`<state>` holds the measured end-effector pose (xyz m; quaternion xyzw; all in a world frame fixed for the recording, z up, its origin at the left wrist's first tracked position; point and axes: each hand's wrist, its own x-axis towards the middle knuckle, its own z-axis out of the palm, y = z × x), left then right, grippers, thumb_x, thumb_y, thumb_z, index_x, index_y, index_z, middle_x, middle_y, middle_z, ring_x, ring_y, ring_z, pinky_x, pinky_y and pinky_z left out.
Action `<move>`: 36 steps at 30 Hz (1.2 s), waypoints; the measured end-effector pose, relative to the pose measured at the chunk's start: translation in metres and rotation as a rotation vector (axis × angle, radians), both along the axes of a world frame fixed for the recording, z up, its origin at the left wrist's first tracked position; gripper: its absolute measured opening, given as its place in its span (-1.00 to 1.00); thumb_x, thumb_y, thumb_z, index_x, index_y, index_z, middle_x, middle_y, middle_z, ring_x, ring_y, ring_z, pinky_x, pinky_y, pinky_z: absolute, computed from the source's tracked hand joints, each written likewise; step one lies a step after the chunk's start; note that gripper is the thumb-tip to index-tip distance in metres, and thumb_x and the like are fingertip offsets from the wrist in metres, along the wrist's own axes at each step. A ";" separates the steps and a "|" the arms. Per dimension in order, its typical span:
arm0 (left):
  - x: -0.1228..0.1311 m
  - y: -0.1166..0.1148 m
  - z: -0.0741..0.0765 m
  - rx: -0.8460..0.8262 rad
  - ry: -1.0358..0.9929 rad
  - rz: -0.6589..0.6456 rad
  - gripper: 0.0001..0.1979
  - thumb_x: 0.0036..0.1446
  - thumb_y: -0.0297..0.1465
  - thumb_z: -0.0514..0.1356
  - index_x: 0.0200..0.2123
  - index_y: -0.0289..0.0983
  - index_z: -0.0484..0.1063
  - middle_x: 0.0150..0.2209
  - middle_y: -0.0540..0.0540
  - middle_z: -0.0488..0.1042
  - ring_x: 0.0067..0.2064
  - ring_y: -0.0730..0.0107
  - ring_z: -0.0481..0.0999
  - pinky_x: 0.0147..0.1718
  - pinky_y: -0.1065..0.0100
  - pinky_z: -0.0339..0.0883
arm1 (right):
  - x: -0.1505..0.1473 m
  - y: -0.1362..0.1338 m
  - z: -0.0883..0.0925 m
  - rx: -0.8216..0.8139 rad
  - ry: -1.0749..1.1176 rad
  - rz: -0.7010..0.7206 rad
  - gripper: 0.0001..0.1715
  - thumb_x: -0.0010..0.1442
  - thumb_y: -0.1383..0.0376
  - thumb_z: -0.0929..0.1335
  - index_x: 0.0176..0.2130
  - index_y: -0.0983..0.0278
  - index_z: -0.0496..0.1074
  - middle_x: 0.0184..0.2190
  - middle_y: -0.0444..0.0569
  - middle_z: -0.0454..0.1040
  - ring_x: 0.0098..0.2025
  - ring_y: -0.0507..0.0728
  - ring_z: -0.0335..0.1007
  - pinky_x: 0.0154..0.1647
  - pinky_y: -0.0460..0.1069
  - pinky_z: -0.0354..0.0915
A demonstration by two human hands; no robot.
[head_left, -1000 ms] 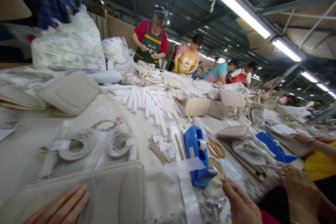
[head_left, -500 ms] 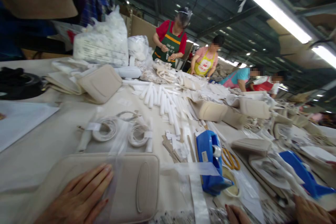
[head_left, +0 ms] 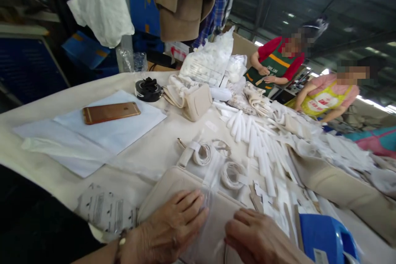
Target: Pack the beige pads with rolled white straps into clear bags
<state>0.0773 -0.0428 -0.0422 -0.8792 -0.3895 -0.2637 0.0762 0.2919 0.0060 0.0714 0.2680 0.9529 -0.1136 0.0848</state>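
A beige bag [head_left: 218, 208] lies flat at the bottom centre, with a strip of clear film [head_left: 213, 173] running across it. My left hand [head_left: 176, 222] rests on the bag's left part, fingers spread, their tips by the film. On the bag's right part is my right hand [head_left: 256, 231], its fingers curled together and pointing down; whatever they may hold is too small to make out. Two coiled beige straps [head_left: 202, 154], wrapped with white bands, lie just beyond the bag's far edge.
A blue tape dispenser [head_left: 321, 233] stands at the lower right. White rolls [head_left: 247, 130] are heaped beyond the straps. A phone [head_left: 111, 112] lies on white sheets [head_left: 89, 142] at the left. A printed plastic packet [head_left: 107, 208] is left of the bag. Two people work across the table.
The view has swung left, bringing the phone and white sheets into sight. My right hand has moved from beside the tape dispenser onto the bag. My left hand is still on the bag.
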 end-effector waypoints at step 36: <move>0.007 0.012 -0.029 0.218 -0.111 0.063 -0.73 0.20 -0.23 0.14 -0.08 -0.19 0.44 -0.06 -0.04 0.46 0.08 0.25 0.31 0.04 0.25 0.13 | -0.060 0.122 -0.012 -0.285 -0.124 -0.083 -0.81 0.00 0.39 0.48 -0.33 0.28 0.44 -0.59 -0.25 0.38 -0.53 -0.06 0.27 -0.53 -0.20 0.07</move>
